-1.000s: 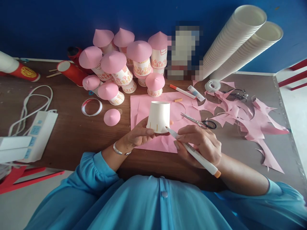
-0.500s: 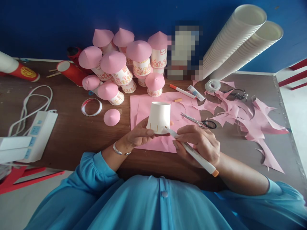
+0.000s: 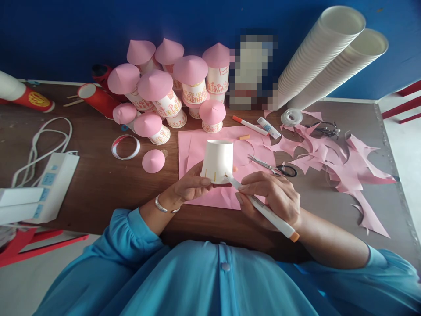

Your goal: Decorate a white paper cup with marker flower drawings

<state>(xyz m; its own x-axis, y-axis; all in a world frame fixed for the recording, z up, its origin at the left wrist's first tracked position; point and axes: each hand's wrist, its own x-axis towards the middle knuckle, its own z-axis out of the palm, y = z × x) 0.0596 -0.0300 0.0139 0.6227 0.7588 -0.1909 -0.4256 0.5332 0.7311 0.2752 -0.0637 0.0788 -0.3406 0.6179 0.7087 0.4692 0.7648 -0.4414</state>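
Note:
My left hand is closed around the rim of an upside-down white paper cup, steadying it over a pink paper sheet. The cup's wall carries a few short orange strokes near its lower edge. In my right hand I grip a white marker with an orange end cap, and its tip touches the cup's lower right side.
A cluster of decorated cups with pink cone lids stands behind. A loose pink cone, a tape ring, scissors, an orange marker, a glue tube, pink scraps, two long cup stacks and a power strip lie around.
My right hand and the marker have crept slightly left and up, bringing the tip onto the cup. The left hand and cup have stayed put.

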